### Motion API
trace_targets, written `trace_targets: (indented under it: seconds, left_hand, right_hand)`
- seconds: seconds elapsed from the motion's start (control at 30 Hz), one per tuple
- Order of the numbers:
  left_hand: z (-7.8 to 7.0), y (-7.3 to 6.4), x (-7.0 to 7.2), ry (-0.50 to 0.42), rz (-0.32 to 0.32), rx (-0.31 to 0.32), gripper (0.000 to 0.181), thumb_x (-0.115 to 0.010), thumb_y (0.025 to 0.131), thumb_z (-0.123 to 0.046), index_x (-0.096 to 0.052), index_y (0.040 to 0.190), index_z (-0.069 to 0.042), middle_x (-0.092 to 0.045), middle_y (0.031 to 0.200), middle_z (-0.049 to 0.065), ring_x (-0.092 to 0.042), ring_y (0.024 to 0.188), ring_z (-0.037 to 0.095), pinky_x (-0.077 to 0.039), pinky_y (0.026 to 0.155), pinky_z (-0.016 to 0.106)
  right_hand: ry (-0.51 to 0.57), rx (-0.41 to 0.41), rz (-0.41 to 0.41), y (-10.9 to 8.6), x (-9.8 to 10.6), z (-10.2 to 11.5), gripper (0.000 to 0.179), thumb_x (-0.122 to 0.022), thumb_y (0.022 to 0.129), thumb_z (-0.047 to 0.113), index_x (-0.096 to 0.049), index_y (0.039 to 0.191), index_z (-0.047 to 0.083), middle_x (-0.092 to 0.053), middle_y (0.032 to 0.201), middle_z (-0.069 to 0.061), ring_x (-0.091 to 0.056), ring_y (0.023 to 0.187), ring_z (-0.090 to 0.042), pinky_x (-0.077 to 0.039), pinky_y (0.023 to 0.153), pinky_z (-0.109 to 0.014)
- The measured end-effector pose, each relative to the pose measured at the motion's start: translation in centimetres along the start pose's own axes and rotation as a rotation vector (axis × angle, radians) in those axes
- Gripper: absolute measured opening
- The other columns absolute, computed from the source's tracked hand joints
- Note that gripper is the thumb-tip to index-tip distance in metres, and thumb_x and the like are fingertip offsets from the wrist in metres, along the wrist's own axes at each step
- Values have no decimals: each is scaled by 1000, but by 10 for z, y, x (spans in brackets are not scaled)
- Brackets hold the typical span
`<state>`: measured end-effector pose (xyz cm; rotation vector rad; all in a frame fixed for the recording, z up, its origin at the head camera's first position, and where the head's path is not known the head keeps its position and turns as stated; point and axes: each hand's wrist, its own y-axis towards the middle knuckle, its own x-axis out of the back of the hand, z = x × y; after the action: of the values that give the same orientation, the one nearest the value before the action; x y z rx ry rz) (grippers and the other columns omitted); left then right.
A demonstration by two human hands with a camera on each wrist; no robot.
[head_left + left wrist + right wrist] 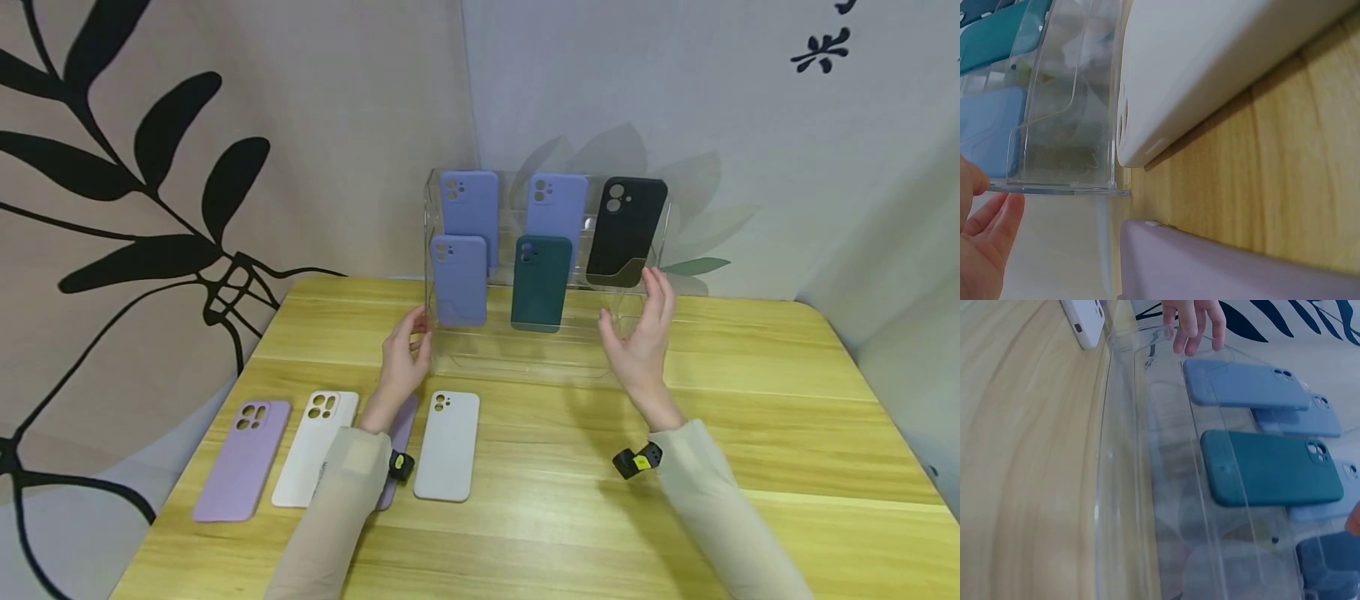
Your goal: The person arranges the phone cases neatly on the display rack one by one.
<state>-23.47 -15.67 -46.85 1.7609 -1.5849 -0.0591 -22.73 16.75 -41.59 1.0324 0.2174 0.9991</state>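
Note:
A clear display stand (525,354) holds several upright phone cases: a front blue-purple case (460,283), a teal case (542,283), and behind them blue-purple cases and a black case (628,225). My left hand (402,354) is at the stand's left side. In the left wrist view, its thumb and fingers (1004,231) lie on either side of the clear side panel, pinching it. My right hand (645,350) is spread at the stand's right end, thumb and fingers apart, fingertips close to the black case's lower corner. Whether they touch the stand is unclear.
On the wooden table (540,533), a lilac case (242,462), a white case (311,450) and another white case (447,450) lie flat at the front left. A purple case (403,429) is partly under my left forearm. A patterned wall (360,125) stands behind.

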Motion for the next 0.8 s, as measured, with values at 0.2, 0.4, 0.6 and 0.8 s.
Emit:
trace_targets:
  seconds: [0.2,0.4,0.6,0.8]
  left_hand:
    - [-1,0,0,-1,-1,-3,39,-53,86,13,-47,125,11,-59,101,27,-61,92,38,-59,70,39]
    - [0,-1,0,4,2,0,39,-54,86,13,-47,125,11,-59,102,27,-61,92,38,-59,69,39]
    - [1,0,0,-6,0,-7,40,-54,86,13,-47,125,11,-59,102,27,-61,92,38,-59,70,40]
    - [2,0,-1,0,-5,-20,39,-54,86,13,-47,125,11,-59,101,27,-61,91,39,-59,69,40]
  right_hand:
    - [-2,-87,12,-9,12,-12,64,-64,77,-5,-34,133,-10,-33,137,-26,-31,128,-34,-30,109,-43]
    - [65,-281,66,-15,21,-15,65,-62,78,-13,-34,136,-8,-37,133,-26,-44,119,-39,-45,86,-54]
    - [74,-380,101,-16,26,-18,57,-59,80,-16,-39,133,-10,-43,130,-27,-49,115,-41,-54,74,-35]
    - [62,-416,113,-14,29,-19,49,-55,81,-16,-45,128,-10,-50,126,-24,-53,111,-36,-41,68,-1]
